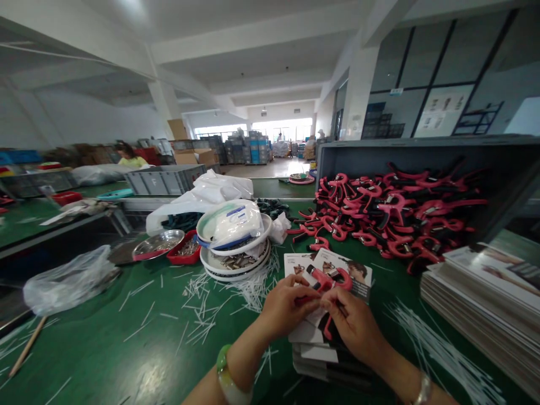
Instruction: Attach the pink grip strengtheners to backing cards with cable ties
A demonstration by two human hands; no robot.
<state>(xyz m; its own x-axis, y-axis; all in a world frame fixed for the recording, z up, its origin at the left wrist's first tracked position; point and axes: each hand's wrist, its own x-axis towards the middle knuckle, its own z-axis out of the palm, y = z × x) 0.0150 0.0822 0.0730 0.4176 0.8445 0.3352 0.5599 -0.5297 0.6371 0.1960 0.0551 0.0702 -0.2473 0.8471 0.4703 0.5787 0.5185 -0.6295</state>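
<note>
A pink and black spring clamp [324,279] lies on a printed card [356,275], on top of a stack of cards in front of me. My left hand [289,304] is closed at the clamp's left side, thumb and fingers pinched together on it. From the right, my right hand [352,318] presses against the clamp's lower part with its thumb and forefinger pinched. Whatever thin piece sits between those right fingertips is too small to make out. The fingers partly cover the clamp and card.
A grey crate [422,143] tipped towards me spills many pink clamps [392,211]. At right are a tall card stack [472,298] and white plastic ties [442,349]. Stacked bowls [234,261], a red tray [184,248] and a clear bag [70,279] stand left. Another person [133,156] sits farther back.
</note>
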